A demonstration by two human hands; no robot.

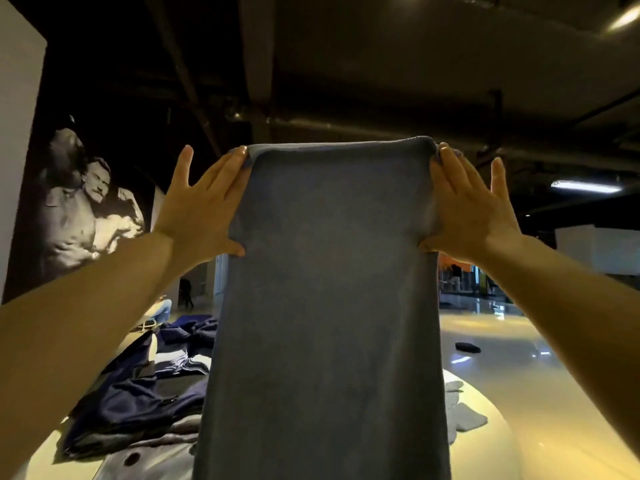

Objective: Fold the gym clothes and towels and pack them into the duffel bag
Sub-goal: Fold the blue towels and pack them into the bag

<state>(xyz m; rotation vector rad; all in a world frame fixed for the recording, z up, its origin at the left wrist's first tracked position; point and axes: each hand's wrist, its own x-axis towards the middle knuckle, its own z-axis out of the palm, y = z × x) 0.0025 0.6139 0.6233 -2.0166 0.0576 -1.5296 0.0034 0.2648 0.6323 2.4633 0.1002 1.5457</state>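
Note:
I hold a blue-grey towel (329, 306) up in front of me, and it hangs straight down and fills the middle of the view. My left hand (197, 213) pinches its top left corner at the fingertips, fingers spread and nearly straight, thumb against the towel's left edge. My right hand (471, 209) holds the top right corner the same way. The towel is stretched flat between both hands. A pile of dark navy gym clothes (145, 389) lies on the table at the lower left. No duffel bag shows; the towel hides what is behind it.
A white rounded table (491, 424) lies below, with small grey cloths (464, 417) at its right and a grey garment (145, 448) at the lower left. A small black item (467, 347) lies on the shiny floor beyond. A wall poster (86, 209) stands at the left.

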